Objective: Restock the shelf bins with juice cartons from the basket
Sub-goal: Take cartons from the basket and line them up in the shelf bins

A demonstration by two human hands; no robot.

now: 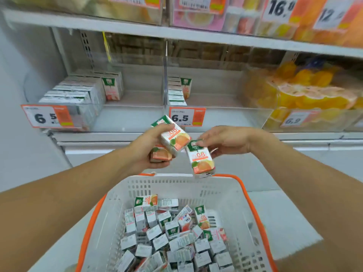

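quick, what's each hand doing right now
Left hand: holds a stack of juice cartons, at least two, above the basket.
Right hand: pinches one orange juice carton by its top.

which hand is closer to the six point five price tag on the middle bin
Left. The left hand, gripping cartons, sits just below and slightly left of the 6.5 price tag. The right hand, pinching one carton, is lower and further off to the tag's right.

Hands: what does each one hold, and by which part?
Left hand grips two cartons around their sides. Right hand pinches one carton at its top end.
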